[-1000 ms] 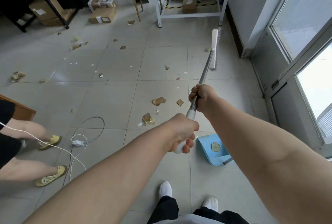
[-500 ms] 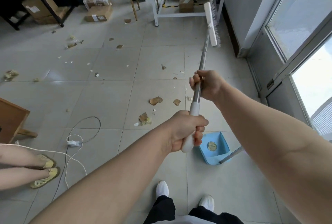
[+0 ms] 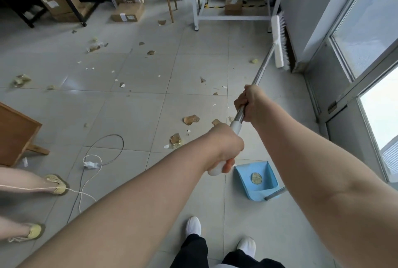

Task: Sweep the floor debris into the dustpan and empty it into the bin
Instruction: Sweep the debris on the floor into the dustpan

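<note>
I hold a broom by its metal handle [image 3: 261, 67]. My left hand [image 3: 224, 149] grips the white end of the handle, and my right hand [image 3: 249, 102] grips the steel shaft further up. The white broom head [image 3: 277, 41] is at the far right, next to the wall base by the window. A blue dustpan [image 3: 269, 178] lies on the tiles just right of my left hand, with one flat piece of debris [image 3: 256, 178] inside. Brown scraps [image 3: 190, 119] and white bits are scattered over the floor ahead.
A white cable with a plug [image 3: 90, 164] loops on the floor at left. Another person's feet in yellow shoes [image 3: 57, 183] stand at the left edge beside a wooden board [image 3: 17, 130]. Cardboard boxes [image 3: 127, 12], a chair and a white metal frame [image 3: 232, 17] stand at the back.
The broom head has swung right, from the middle tiles to the wall by the window. Both hands kept their grip and shifted right. The other person's feet moved.
</note>
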A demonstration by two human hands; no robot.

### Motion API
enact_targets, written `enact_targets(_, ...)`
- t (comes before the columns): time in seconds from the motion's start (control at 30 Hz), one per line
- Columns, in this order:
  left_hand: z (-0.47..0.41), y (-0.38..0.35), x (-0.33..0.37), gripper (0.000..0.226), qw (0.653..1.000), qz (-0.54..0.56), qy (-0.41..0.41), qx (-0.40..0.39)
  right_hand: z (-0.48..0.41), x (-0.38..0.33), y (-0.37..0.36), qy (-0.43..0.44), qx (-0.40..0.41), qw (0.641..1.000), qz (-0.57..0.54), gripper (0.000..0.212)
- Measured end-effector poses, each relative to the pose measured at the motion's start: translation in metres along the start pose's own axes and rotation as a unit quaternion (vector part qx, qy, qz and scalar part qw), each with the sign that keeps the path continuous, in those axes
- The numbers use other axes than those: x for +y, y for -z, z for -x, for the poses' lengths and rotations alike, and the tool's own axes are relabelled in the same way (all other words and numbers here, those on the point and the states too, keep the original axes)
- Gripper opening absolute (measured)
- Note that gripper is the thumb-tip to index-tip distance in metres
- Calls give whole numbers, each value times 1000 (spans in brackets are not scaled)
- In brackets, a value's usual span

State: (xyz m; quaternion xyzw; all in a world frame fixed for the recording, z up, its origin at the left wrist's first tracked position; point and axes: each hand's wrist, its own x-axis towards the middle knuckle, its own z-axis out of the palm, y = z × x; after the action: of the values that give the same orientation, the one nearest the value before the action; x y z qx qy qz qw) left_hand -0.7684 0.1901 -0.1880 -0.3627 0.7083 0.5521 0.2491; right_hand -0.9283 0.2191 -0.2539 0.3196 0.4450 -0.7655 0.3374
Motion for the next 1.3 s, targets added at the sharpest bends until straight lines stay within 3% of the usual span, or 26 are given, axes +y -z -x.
enact_targets(0.13,-11,-10,-5,21,998,-30,-32,41,8,-8,-4,48,12,997,53,44)
enact_targets(0.23,-16,-6,4,9,998,58,-35,-14,14,-10,-7,55,-19,995,77,47)
enact_targets(0.37,-19,-3,15,15,987,150,-39,-49,21,0,-2,28,-66,993,98,39)
enact_targets(0.43,-25,-6,14,24,983,173,-17,-56,21,0,20,13,-99,968,229,48)
enact_targets(0.47,-31,-6,11,27,982,180,1,-52,20,-2,35,14,-97,934,344,54)
enact_targets(0.53,-43,-5,2,26,987,152,31,-37,17,-11,71,54,-37,830,555,55)
enact_targets(0.6,-54,-8,-8,20,990,123,56,-34,13,-25,112,120,57,683,719,50)
enact_targets(0.63,-59,-11,-13,15,990,119,70,-33,15,-30,131,134,97,600,782,49)
enact_targets(0.67,-62,-15,-16,9,990,112,80,-34,19,-34,151,139,129,540,820,48)
enact_targets(0.7,-66,-20,-19,10,990,107,83,-34,23,-35,170,131,158,510,835,49)
enact_targets(0.77,-74,-32,-25,13,989,106,95,-34,32,-31,207,86,179,509,838,59)
enact_targets(0.87,-83,-54,-34,12,988,103,111,-24,38,-16,240,21,133,559,819,62)
enact_targets(1.0,-89,-73,-38,21,992,63,107,-12,33,-4,260,53,159,614,771,38)
enact_targets(1.13,-84,-62,-50,26,989,34,145,12,23,7,267,-17,139,698,702,11)
enact_targets(1.23,-75,-50,-71,17,987,36,154,37,30,16,248,15,112,655,747,24)
enact_targets(1.3,-69,-37,-85,15,984,31,170,46,39,20,227,21,69,586,807,30)
